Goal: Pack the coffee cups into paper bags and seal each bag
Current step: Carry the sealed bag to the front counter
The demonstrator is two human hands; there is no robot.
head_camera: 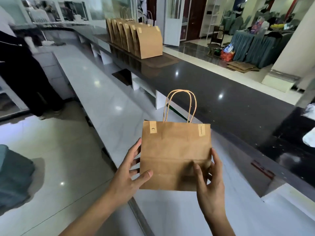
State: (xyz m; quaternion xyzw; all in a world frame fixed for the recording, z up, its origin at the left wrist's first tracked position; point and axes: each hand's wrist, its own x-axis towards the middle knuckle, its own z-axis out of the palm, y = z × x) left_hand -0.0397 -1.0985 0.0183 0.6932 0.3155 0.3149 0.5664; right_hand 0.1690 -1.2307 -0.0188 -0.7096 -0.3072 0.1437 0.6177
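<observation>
A person is holding a brown paper bag (175, 155) upright in the air between both hands, above the white lower surface (109, 106). The left hand (129, 174) is touching the bag's left edge, fingers (136, 150) spread and mostly straight, thumb lying on the front face low down. The right hand (209, 181) is gripping the bag's lower right corner, thumb pressing on the front, the other fingers curling round the right edge behind it.

Above the fingers, the bag's top is closed flat, with two stickers folding over the rim: a smiley sticker (153, 129) at the left corner, a text sticker (201, 130) at the right. The twisted paper handles (180, 104) are standing up past the top. What is inside the bag cannot be told.

Well beyond the fingers, up and to the left, a row of sealed paper bags (136, 38) is standing on the dark raised surface (213, 89). Far left of the hands, a blurred person in dark clothes (22, 74) is standing.
</observation>
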